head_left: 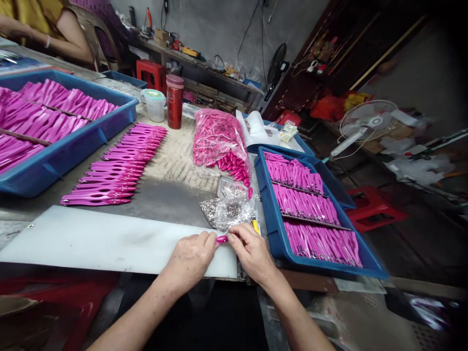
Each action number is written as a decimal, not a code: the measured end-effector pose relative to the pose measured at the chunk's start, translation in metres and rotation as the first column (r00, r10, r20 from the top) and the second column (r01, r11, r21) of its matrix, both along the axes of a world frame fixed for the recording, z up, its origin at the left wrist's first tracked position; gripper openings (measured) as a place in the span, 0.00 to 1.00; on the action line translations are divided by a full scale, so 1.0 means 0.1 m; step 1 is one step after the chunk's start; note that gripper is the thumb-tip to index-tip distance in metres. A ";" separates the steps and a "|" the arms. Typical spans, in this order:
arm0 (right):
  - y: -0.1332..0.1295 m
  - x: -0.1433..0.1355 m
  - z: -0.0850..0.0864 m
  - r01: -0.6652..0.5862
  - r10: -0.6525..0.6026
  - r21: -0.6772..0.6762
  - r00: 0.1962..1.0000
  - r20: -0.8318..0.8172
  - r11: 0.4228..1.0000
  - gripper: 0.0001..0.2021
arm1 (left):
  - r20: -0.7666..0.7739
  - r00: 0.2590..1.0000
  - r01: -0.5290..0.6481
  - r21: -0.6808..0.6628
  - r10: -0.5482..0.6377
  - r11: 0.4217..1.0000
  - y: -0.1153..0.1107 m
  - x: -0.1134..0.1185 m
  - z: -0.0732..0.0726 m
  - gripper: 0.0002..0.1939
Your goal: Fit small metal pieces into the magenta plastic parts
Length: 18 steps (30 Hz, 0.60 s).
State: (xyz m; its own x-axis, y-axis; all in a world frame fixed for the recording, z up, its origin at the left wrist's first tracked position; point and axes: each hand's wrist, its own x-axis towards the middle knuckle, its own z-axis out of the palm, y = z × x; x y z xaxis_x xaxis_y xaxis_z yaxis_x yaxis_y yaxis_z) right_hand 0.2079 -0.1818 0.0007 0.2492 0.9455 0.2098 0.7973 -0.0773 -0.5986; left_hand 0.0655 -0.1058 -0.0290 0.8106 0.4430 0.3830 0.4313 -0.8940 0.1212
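Observation:
My left hand is closed around a glossy magenta plastic piece, whose rounded end shows past the fingers. The rest of that piece is hidden in the fist. Thumb and forefinger of my right hand pinch together at the end of the piece; whatever sits between them is too small to make out. Both hands are above the right end of a white board at the table's front edge. Just beyond them lies clear plastic with many small silvery metal parts.
Blue trays of pink pieces stand at left and right. A row of magenta pieces lies on the table. Behind are an open plastic bag of small magenta parts, a red tumbler and a lidded tub. Another person's arm is far left.

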 end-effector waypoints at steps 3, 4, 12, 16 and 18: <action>0.02 -0.03 -0.01 -0.034 0.033 -0.044 0.999 -0.028 0.998 0.08 | 0.017 1.000 0.005 0.004 -0.005 1.000 0.01 0.00 0.01 0.10; 0.02 -0.04 -0.02 -0.043 0.040 -0.062 0.998 -0.039 0.997 0.08 | 0.020 1.000 0.008 0.005 -0.008 1.000 0.01 0.00 0.01 0.10; 0.04 -0.06 -0.05 -0.011 -0.002 -0.123 0.995 -0.101 0.992 0.07 | 0.021 0.999 0.027 -0.036 -0.027 0.999 0.00 -0.02 0.01 0.10; 0.04 -0.05 -0.08 -0.023 0.010 -0.108 0.992 -0.123 0.994 0.10 | 0.042 0.998 0.040 -0.036 -0.038 0.999 0.00 -0.02 -0.01 0.10; 0.03 -0.06 -0.10 -0.024 0.012 -0.098 0.993 -0.117 0.995 0.10 | 0.053 0.997 0.059 -0.051 -0.057 0.997 -0.01 -0.02 -0.01 0.09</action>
